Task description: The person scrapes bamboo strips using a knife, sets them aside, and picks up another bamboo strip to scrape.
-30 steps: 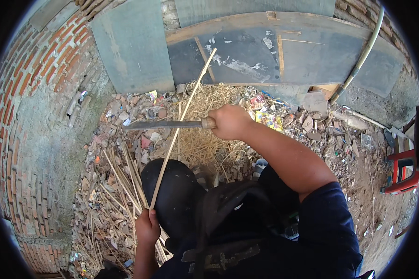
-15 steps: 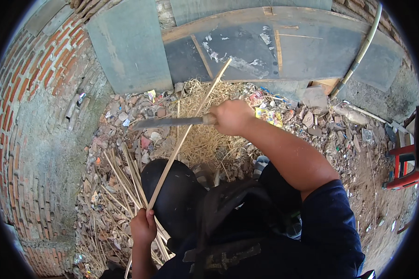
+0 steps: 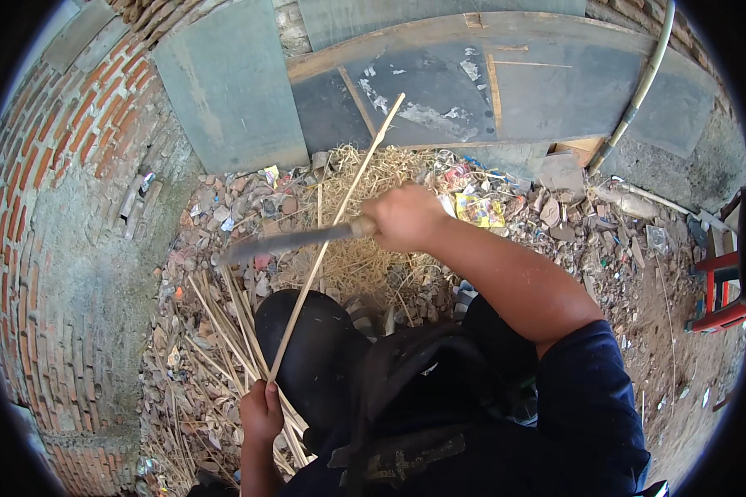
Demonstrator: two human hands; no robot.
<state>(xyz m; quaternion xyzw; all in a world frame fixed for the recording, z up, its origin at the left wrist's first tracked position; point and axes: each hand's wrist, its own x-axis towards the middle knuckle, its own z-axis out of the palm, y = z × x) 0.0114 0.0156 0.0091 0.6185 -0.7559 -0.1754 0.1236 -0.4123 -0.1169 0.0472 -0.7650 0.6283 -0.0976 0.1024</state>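
My left hand (image 3: 260, 412) is closed round the near end of a long, pale bamboo strip (image 3: 297, 308). The strip slants up and away past my dark-clad knee (image 3: 315, 335), its far end free in the air. In my right hand (image 3: 408, 217) is the wooden handle of a machete (image 3: 282, 242), fingers wrapped round it. Its blade points left and crosses the strip near the middle; whether the edge touches the strip I cannot tell. Beside my left knee lies a bundle of similar strips (image 3: 224, 323), partly hidden by my left hand and knee.
Pale curly shavings (image 3: 348, 273) are heaped on rubble-strewn ground beyond my knees. A brick wall (image 3: 75, 273) rises at the left, and grey boards (image 3: 568, 99) stand along the back. A bamboo pole (image 3: 638, 95) leans there. At the far right is a red frame (image 3: 721, 317).
My right hand has come slightly nearer to me with the machete, and the blade's tip now dips lower at the left. The strip's far end has shifted slightly left.
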